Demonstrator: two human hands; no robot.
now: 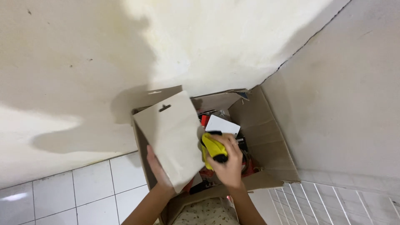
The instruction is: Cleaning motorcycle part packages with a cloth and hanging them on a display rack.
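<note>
left hand [157,166] grips flap [173,137] | right hand [228,160] clutches yellow tool [213,148], maybe | box [266,137] cluttered

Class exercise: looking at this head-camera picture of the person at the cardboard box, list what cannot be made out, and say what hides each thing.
- Left hand: palm and fingertips, hidden behind the flat tan packet it holds.
- Yellow tool: its full shape, covered by the right hand.
- Cardboard box contents: dark, crowded, mostly covered by packet and hands.
- White card: lower part behind the tool.

A cream wall [83,50] marked by shadows is seen above white floor tiles [75,196]; a white card [222,125] is seen among clutter
</note>
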